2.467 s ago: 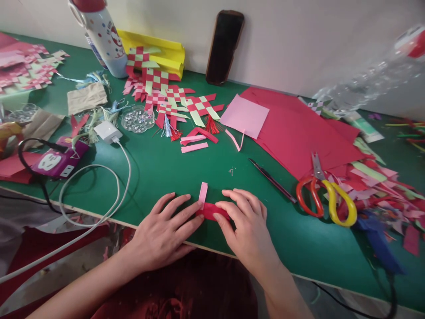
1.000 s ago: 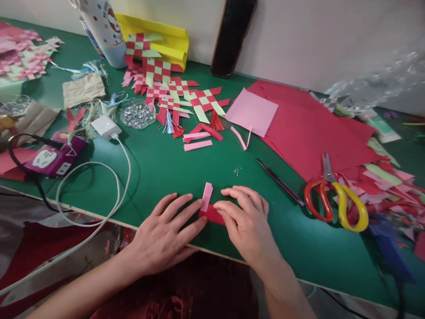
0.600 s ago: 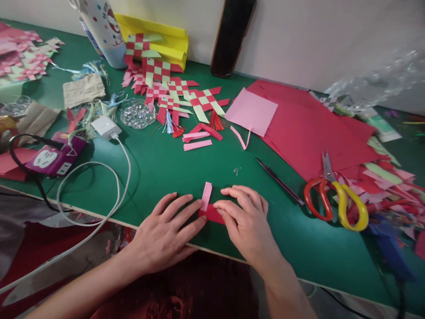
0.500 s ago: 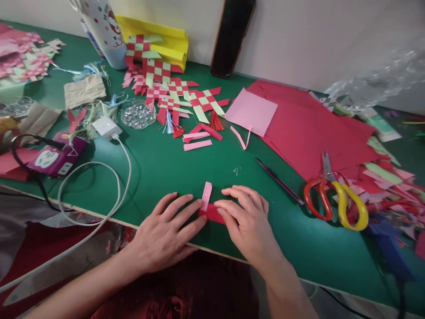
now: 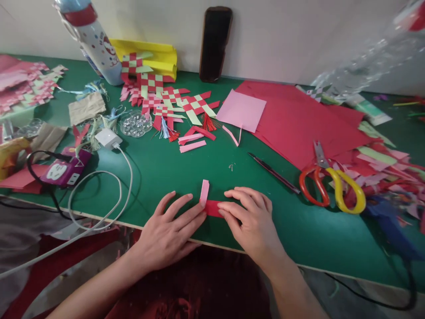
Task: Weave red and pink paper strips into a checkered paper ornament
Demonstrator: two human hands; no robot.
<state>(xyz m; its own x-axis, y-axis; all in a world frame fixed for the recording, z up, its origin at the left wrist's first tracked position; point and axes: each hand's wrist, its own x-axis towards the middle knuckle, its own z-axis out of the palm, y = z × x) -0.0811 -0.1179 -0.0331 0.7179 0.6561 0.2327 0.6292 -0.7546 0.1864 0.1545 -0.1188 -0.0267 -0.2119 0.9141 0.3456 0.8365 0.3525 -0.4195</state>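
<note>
A red paper strip (image 5: 213, 208) lies on the green table near its front edge, with a pink paper strip (image 5: 205, 191) standing out from its left end toward the wall. My left hand (image 5: 172, 228) rests flat with fingers spread, its fingertips pressing where the two strips meet. The right end of the red strip is pinched between thumb and forefinger of my right hand (image 5: 250, 215). Beyond the hands lie loose pink strips (image 5: 193, 146) and several woven red-and-green paper fish (image 5: 197, 106), some with tassels.
Scissors (image 5: 320, 173) with red and yellow handles and a dark pen (image 5: 274, 173) lie to the right. Red paper sheets (image 5: 299, 119) and a pink square (image 5: 241, 110) are behind them. A phone (image 5: 215, 44) leans on the wall. A white cable (image 5: 129, 177) loops at left, near a bottle (image 5: 96, 44).
The camera view has tilted up and shifted slightly. My right hand has slid a little to the right along the red strip, showing more of it; my left hand stays pressed on the joint.
</note>
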